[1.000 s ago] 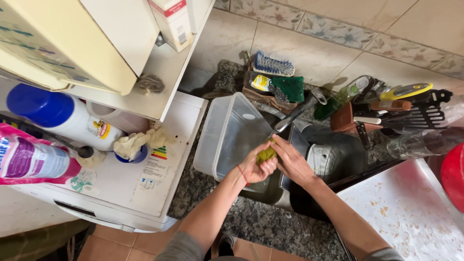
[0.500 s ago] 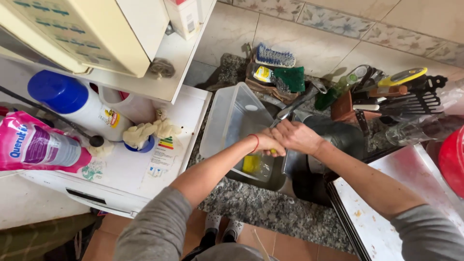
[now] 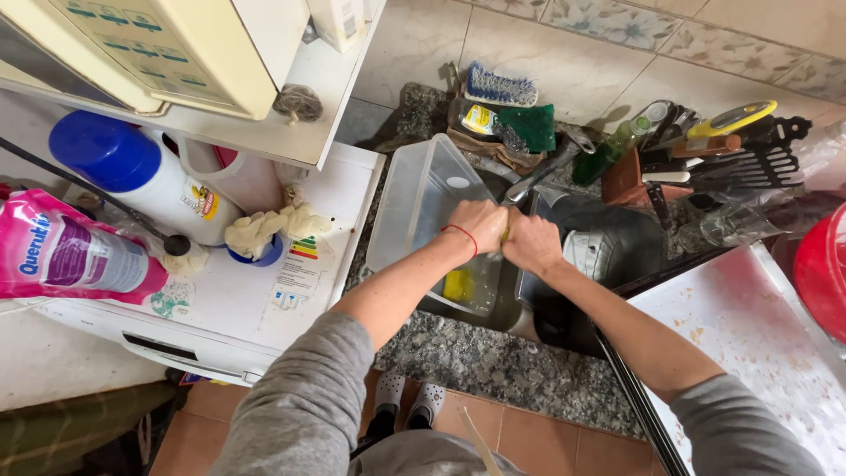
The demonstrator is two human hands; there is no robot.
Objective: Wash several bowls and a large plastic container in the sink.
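Now both hands (image 3: 507, 236) have tightened together, fingers clenched around a yellow sponge (image 3: 505, 234).

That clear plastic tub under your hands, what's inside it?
Inside the clear plastic tub a yellow sponge-like piece lies near its lower corner. The left hand and right hand, pressed together above, cover the rest nearby.

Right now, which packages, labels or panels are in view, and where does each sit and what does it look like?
Pink refill pouch: far left, lying on the white appliance.
White bottle, blue cap: beside the pouch, small round label.
Striped energy sticker: on the appliance top.
Clear dish soap bottle, yellow label: behind the sink.
Cream control panel: top left.
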